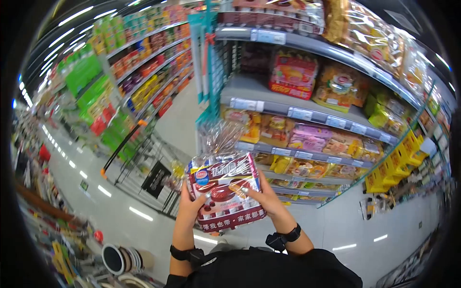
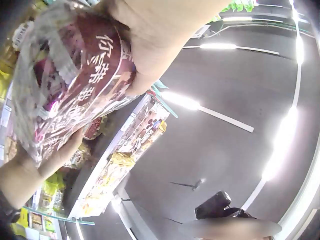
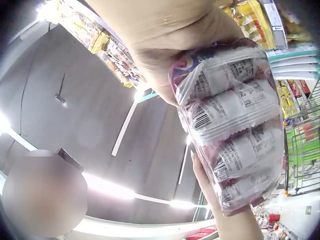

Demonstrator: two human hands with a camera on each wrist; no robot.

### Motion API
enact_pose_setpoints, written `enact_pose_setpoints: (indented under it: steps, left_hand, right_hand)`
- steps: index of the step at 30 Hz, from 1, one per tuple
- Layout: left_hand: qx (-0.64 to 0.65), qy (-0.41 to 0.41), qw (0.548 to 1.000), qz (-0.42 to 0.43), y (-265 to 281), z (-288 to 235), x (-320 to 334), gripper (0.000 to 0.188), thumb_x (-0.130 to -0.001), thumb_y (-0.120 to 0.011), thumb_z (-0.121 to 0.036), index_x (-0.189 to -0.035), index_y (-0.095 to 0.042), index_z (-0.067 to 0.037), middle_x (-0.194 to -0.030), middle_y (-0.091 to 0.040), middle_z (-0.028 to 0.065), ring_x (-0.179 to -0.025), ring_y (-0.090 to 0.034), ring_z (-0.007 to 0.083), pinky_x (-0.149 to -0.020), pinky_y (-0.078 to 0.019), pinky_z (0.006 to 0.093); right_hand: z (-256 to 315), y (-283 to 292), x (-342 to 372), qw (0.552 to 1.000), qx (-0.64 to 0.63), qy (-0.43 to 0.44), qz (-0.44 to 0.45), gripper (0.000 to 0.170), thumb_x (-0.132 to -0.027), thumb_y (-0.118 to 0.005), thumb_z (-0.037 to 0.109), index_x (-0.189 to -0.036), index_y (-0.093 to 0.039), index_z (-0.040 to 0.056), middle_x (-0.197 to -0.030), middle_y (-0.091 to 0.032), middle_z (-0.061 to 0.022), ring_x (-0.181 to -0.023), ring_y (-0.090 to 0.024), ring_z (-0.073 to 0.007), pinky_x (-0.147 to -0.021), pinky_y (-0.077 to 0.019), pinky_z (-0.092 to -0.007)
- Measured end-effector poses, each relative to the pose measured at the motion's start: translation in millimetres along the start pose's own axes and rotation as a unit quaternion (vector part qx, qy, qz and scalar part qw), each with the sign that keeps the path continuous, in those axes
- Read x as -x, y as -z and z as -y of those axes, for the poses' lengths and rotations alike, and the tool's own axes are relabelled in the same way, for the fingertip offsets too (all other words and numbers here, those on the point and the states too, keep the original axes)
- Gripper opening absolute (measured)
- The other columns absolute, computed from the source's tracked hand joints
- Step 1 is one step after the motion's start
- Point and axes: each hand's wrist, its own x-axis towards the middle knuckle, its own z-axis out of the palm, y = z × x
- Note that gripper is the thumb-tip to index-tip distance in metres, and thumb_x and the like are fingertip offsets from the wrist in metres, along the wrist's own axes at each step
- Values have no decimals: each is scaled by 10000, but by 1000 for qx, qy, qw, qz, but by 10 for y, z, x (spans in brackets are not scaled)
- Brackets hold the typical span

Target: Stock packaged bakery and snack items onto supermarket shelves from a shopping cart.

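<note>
A clear plastic bag of individually wrapped snack cakes (image 1: 224, 194), printed in dark red and white, is held up in front of the chest. My left hand (image 1: 191, 204) grips its left side and my right hand (image 1: 265, 196) its right side, both thumbs lying over the front. The gathered top of the bag stands upward. In the left wrist view the bag's printed lower panel (image 2: 95, 80) shows beside the left hand (image 2: 145, 45). Several white inner packets (image 3: 235, 115) are visible through the film in the right wrist view, below the right hand (image 3: 175, 45).
A shopping cart (image 1: 153, 177) stands just left of the bag. Ahead rises a shelf unit (image 1: 283, 103) with packaged breads and cakes, including a red box-like pack (image 1: 294, 72). Yellow crates (image 1: 396, 161) are at the right, and stacked buckets (image 1: 122, 259) at the lower left.
</note>
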Motion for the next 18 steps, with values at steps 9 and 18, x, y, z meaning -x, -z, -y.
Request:
enact_pose_setpoints:
  steps: [9, 18]
  left_hand:
    - [-11, 94, 987, 131, -36, 159, -582, 566, -722, -647, -92, -1192, -340, -17, -1111, -503, 103, -1009, -504, 167, -876, -401, 301]
    - [-94, 142, 949, 266, -195, 505, -702, 670, -756, -628, -106, -1269, -217, 26, -1161, -468, 138, -1069, -453, 187, -919, -365, 306]
  right_hand:
    - [-33, 8, 80, 989, -25, -16, -145, 648, -809, -567, 107, -1342, -204, 45, -1201, -462, -109, -1050, -488, -168, -882, -403, -301]
    - [-246, 181, 435, 960, -76, -35, -267, 500, -818, -568, 93, -1247, -317, 35, -1117, -514, -86, -967, -523, -138, -804, -451, -277]
